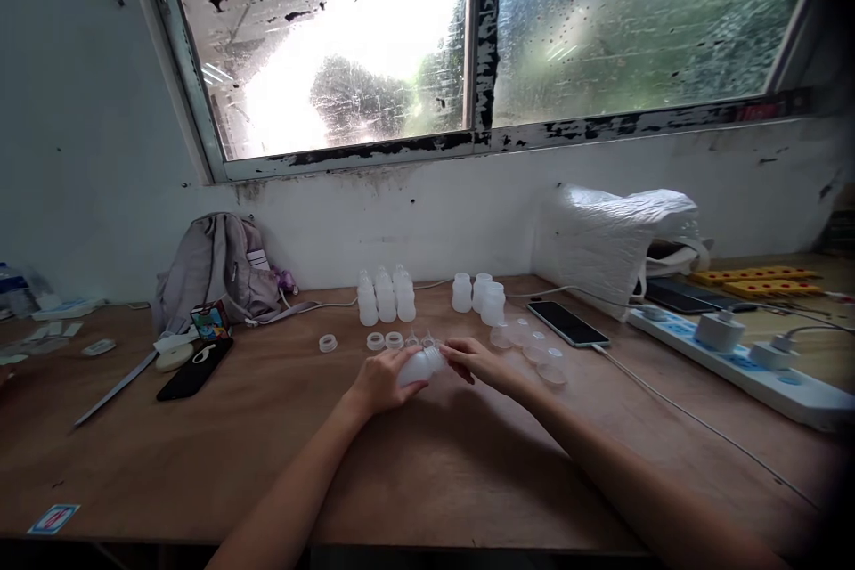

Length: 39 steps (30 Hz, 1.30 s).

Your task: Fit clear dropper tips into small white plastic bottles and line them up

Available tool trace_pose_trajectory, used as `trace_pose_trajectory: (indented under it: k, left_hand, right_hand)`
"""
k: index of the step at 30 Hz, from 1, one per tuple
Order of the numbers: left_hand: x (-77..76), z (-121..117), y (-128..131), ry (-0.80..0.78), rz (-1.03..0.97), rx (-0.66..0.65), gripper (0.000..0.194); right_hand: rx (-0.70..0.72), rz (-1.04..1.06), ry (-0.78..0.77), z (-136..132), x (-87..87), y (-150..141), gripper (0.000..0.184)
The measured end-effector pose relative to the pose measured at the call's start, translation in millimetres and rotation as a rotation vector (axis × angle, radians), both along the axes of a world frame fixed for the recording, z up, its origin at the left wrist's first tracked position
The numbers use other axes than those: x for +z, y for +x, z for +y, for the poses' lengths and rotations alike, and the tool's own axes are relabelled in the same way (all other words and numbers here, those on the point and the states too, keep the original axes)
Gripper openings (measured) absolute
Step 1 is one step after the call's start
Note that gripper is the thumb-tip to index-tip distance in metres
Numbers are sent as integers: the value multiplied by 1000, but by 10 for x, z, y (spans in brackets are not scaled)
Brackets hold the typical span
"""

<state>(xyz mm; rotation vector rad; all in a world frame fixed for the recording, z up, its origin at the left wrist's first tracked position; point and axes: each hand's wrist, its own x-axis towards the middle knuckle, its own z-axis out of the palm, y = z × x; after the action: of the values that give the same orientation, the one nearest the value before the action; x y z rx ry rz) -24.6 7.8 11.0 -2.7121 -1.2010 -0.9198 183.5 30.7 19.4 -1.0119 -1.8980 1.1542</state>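
Observation:
My left hand [382, 378] is wrapped round a small translucent white bottle [420, 364], held on its side just above the wooden table [267, 445]. My right hand [476, 362] pinches at the bottle's neck end, fingers closed on it. Just behind the hands lie three white rings [375, 341] and a couple of clear teats [419, 339]. Farther back stand several capped bottles [386, 296] in a cluster and three open bottles [479, 295]. Several clear caps [534, 347] lie to the right of my hands.
A grey backpack [217, 272] leans on the wall at the left, with a black phone [195, 369] in front. A second phone [567, 323] charges at the right beside a white bag [607, 240] and a power strip [741, 361]. A window is above.

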Motion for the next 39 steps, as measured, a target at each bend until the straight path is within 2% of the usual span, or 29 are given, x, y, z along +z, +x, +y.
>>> trace_pose_trajectory:
  k: [4, 7, 10, 14, 16, 19, 23, 29, 31, 34, 37, 39]
  left_hand:
    - [-26, 0, 38, 2, -60, -8, 54]
    - [-45, -3, 139, -152, -294, 52, 56]
    - [-65, 4, 248, -540, -599, -16, 51]
    - [-69, -20, 291, -1198, -955, -293, 51]
    - [-54, -62, 281, -1400, -958, -423, 47]
    - [-35, -132, 285, -1526, -827, -530, 42]
    - [-52, -167, 323, -1454, -841, -524, 35]
    - [-114, -127, 306, -1568, -956, -578, 42]
    - [-114, -114, 303, -1526, -903, -554, 43]
    - [-90, -114, 328, -1274, -716, -427, 41]
    - [-63, -147, 375, -827, -509, -224, 41]
    - [-59, -177, 406, -558, -398, -96, 50]
  right_hand:
    - [-43, 85, 0, -49, 39, -29, 41]
    - [-134, 222, 41, -81, 53, -77, 36]
    - [-131, 428, -14, -107, 55, -141, 24]
    - [-16, 656, -200, -149, 69, -210, 23]
    - [30, 689, -281, -182, 89, -223, 25]
    - [97, 622, -357, -245, 119, -225, 33]
    - [104, 521, -372, -325, 147, -232, 33]
    - [87, 563, -369, -374, 177, -279, 31]
    - [68, 551, -376, -357, 147, -293, 28]
    - [-12, 572, -357, -299, 52, -314, 23]
    - [-127, 635, -294, -234, -41, -339, 21]
    - [-181, 663, -243, -210, -69, -357, 21]
